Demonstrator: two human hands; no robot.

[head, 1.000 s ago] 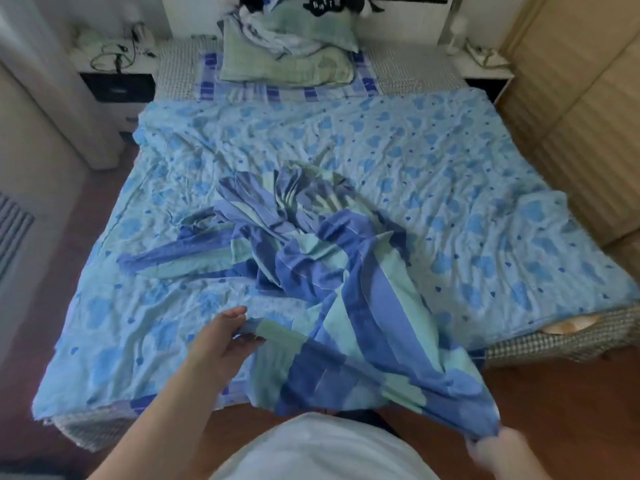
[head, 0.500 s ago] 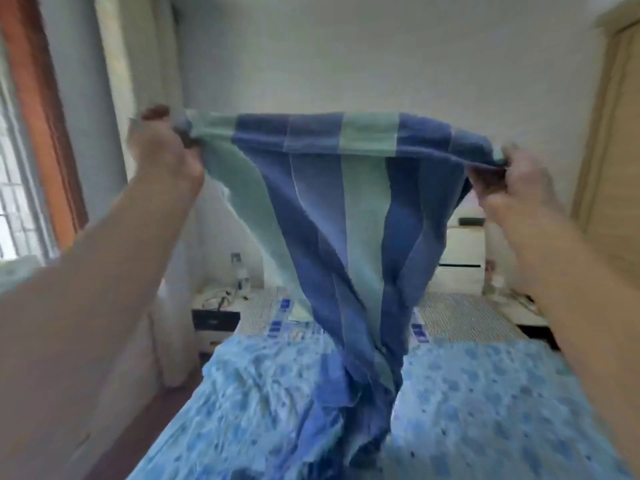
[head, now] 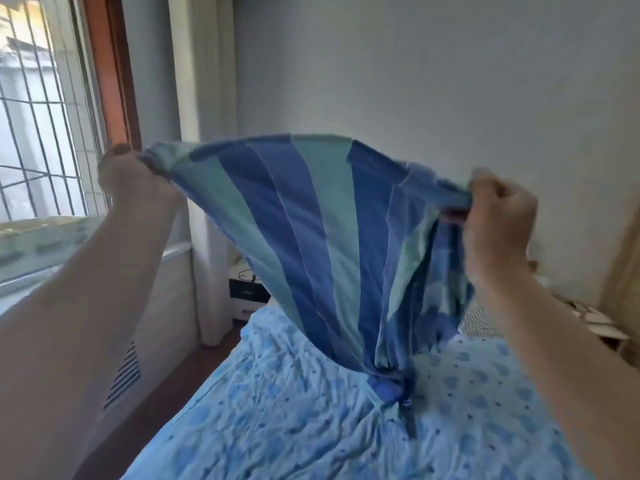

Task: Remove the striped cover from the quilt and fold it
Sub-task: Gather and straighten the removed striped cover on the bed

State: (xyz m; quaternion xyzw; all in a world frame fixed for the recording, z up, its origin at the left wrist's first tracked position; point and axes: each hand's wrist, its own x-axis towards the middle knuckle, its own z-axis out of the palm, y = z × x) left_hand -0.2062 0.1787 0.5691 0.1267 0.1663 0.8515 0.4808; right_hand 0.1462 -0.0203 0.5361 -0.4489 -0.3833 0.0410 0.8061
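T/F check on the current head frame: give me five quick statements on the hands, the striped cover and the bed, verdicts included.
1. Both hands hold the striped cover up by its top edge. True: the left hand and right hand each grip an end.
2. The cover hangs fully clear of the bed. False: its lower end gathers to a bunch touching the blue quilt.
3. The cover is plain white. False: it has blue and pale green stripes.
4. A barred window is on the person's left. True.
5. The right hand's fingers are straight and flat. False: they curl round the fabric.
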